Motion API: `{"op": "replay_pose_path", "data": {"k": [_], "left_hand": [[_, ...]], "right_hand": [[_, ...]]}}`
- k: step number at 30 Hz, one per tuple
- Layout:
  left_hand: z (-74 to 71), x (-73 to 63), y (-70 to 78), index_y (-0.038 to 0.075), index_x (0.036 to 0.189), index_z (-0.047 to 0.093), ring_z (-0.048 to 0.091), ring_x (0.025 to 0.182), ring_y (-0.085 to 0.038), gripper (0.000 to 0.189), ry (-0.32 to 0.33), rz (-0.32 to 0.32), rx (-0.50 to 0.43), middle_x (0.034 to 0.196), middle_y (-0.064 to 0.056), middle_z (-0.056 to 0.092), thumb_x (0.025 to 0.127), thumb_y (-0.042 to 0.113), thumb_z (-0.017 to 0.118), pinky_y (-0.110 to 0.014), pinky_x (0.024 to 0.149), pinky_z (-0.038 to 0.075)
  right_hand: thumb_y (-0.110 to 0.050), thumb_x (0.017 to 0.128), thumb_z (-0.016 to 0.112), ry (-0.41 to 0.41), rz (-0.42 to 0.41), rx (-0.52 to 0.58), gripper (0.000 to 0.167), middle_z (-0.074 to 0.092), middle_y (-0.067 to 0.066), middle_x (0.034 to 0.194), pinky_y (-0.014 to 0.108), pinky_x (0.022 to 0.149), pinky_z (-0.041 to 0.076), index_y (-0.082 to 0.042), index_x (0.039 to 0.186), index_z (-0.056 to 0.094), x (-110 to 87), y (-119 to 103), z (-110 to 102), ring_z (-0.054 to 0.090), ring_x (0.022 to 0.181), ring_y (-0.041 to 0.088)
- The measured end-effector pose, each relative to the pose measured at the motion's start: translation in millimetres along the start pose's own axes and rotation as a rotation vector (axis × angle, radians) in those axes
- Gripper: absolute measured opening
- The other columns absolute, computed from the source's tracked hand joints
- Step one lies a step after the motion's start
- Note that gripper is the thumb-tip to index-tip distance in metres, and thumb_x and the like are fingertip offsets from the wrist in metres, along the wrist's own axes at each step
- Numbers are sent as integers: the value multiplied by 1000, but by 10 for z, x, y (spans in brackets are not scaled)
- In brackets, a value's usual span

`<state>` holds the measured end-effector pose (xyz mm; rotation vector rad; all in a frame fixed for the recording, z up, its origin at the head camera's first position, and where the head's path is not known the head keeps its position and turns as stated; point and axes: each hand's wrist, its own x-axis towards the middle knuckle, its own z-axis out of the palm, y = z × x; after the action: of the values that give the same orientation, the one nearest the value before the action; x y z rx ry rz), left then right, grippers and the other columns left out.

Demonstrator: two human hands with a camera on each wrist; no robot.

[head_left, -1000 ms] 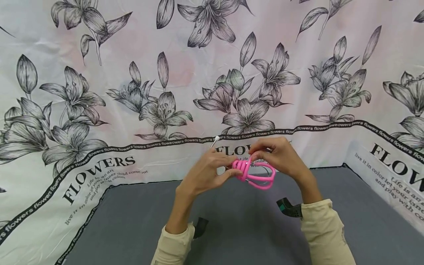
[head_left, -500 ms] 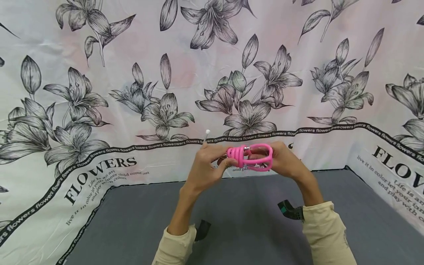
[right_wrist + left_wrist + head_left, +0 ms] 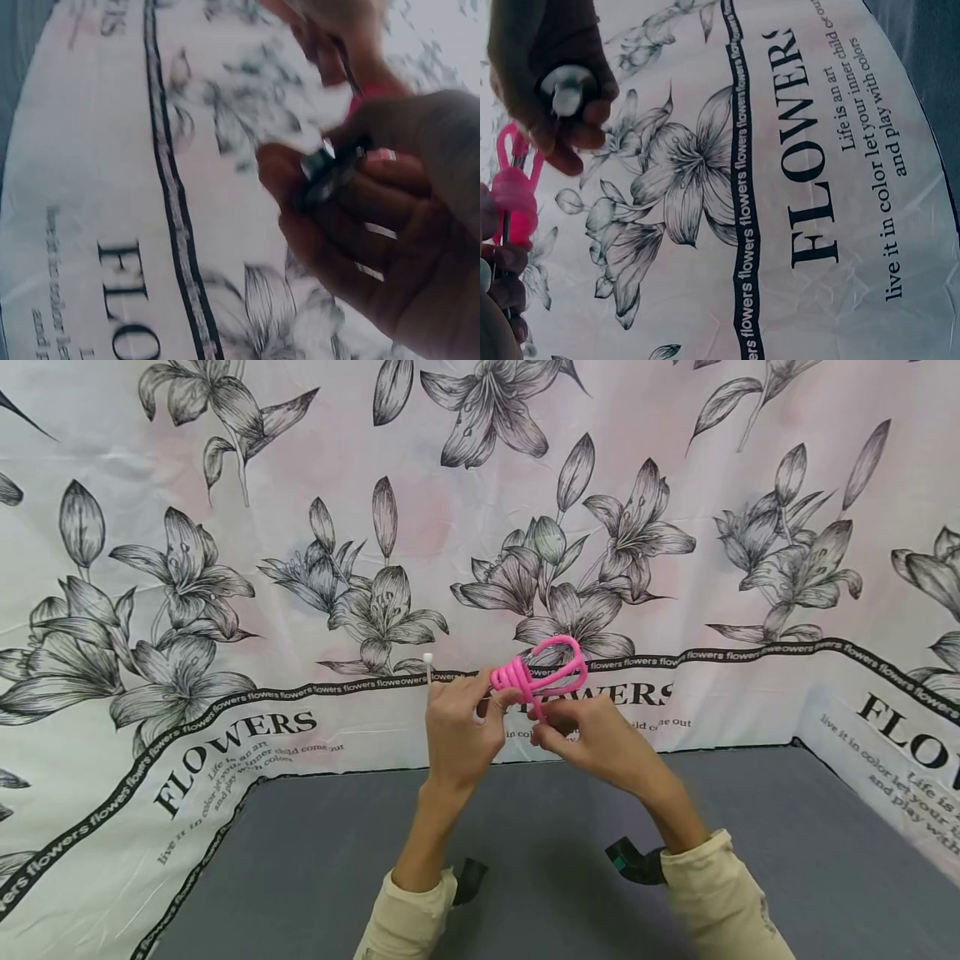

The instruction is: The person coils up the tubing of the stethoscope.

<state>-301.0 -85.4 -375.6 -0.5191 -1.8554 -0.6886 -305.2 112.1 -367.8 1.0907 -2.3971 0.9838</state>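
Observation:
A stethoscope with pink tubing [image 3: 513, 678] is held up in front of the cloth backdrop. Its tube is wound in several tight turns, with longer loops sticking out up and to the right. My left hand [image 3: 463, 735] grips the wound part and the metal ear tubes, and one white ear tip [image 3: 428, 658] pokes up above its fingers. Just below the loops, my right hand [image 3: 600, 742] pinches the free end of the tube. The round metal chest piece [image 3: 568, 94] shows between the right fingers in both wrist views; its grip is blurred in the right one.
A dark grey table surface [image 3: 360, 852] lies under both forearms. Behind it hangs a white cloth [image 3: 420, 727] printed with flowers and lettering. Black wrist-worn devices sit at both cuffs, such as the one on the right wrist [image 3: 636, 862].
Both hands have shifted left with the stethoscope, and its loops now tilt upward. My right hand has passed from above the loops, behind them, to below, drawing the chest-piece end down.

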Motion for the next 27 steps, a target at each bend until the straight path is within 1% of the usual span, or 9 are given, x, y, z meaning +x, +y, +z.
{"op": "replay_pose_path", "data": {"k": [3,6,10,13,17,20,23,25,27], "left_hand": [[21,-12,-13,3,98,77,48,57,-17,27,34,-29,44,58,-4,55,93,29,78,-36,71,36],[29,-25,-11,3,96,76,48,57,-18,30,51,-25,129,58,-4,53,94,33,76,-37,71,39],[30,-28,-4,3,94,74,54,59,-21,34,42,16,250,60,-5,57,94,37,74,-36,73,41],[18,-23,22,2,98,76,61,65,-22,36,30,55,327,66,-6,63,94,39,75,-36,75,42],[16,-31,96,3,102,77,65,72,-21,37,-17,102,387,72,-5,69,95,39,74,-35,78,43],[39,-40,146,5,105,77,66,73,-18,34,-65,122,392,75,-3,70,96,38,73,-33,77,42],[60,-45,176,5,109,78,68,76,-16,35,-85,147,395,80,-2,73,95,38,75,-32,77,43],[65,-48,184,5,109,78,68,76,-16,37,-78,165,398,81,-2,73,94,38,76,-31,77,43],[66,-53,187,5,106,78,67,74,-16,39,-60,185,402,79,-3,72,94,41,76,-31,76,43]], "right_hand": [[-5,98,65,21,0,-77,14,81,5,85,23,63,54,-1,105,76,10,-107,48,75,73,11],[-3,97,64,56,-3,-171,17,71,2,70,19,54,40,1,107,76,-13,-208,39,58,59,4],[2,92,65,172,6,-233,27,70,6,74,19,55,40,3,116,76,-71,-350,35,50,60,5],[5,90,67,292,32,-213,29,78,11,92,22,58,47,2,117,77,-95,-428,50,57,66,9],[9,86,72,431,53,-152,24,67,18,104,26,63,57,4,110,78,-87,-473,62,68,70,17],[6,85,81,516,53,-107,23,60,19,103,18,71,59,7,108,74,-63,-457,67,73,76,23],[4,85,81,585,45,-34,26,66,20,97,7,69,53,10,106,67,-37,-403,66,72,73,24],[4,85,79,631,44,9,26,69,21,93,5,66,51,11,105,64,-21,-359,55,71,67,19],[3,86,79,688,59,28,22,72,21,88,7,61,49,12,102,66,-12,-317,42,66,62,9]]}}
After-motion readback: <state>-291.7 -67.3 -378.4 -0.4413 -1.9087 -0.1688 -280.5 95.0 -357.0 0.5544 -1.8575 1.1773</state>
